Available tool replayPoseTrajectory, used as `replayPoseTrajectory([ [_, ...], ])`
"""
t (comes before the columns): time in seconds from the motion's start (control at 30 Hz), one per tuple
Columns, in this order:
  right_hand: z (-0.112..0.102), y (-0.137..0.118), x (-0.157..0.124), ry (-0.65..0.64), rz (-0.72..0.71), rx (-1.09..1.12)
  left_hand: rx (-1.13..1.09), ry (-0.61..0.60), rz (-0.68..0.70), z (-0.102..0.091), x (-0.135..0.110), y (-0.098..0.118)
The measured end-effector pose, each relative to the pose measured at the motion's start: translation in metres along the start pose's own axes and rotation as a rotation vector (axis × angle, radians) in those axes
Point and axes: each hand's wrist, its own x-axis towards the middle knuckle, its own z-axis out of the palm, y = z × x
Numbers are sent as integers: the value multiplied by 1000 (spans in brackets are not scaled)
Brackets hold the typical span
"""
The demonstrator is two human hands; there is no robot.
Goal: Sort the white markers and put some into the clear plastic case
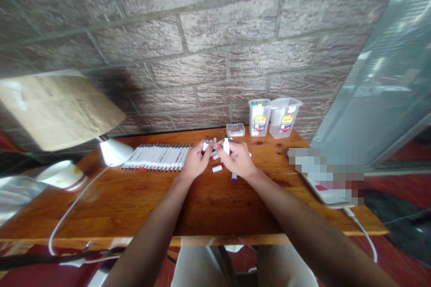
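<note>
My left hand (196, 160) and my right hand (238, 159) meet over a small heap of white marker pens (216, 168) near the far middle of the wooden table (134, 197). My left fingers pinch one white marker (205, 145). My right fingers grip another marker (226, 145), held upright. A long row of white markers (156, 158) lies side by side just left of my left hand. A purple cap end (234, 178) shows under my right hand.
Two clear plastic marker boxes (259, 118) (284, 117) and a small clear lid (235, 129) stand at the back by the brick wall. A white desk lamp (112, 152) with its cord sits at left. A blurred device (326, 175) with a cable lies at right.
</note>
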Motion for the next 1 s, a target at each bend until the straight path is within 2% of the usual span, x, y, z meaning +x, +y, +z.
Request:
replayPoseTrajectory([
  [0.2, -4, -3, 3, 76, -100, -78, -19, -23, 11, 0, 1, 3],
  [0.37, -5, -4, 3, 111, -104, -49, -41, -35, 6, 0, 0, 4],
  [0.47, -3, -2, 0, 96, -108, -15, -61, -75, 12, 1, 0, 3],
  [0.63, -4, -2, -3, 31, -124, 28, -73, -63, 8, 1, -1, 0],
  [0.83, -9, -3, -4, 11, -98, 76, -60, -100, -2, 3, -1, 1],
  [1.0, -8, -2, -5, 4, -106, 70, -77, -71, 6, 4, -2, -2],
])
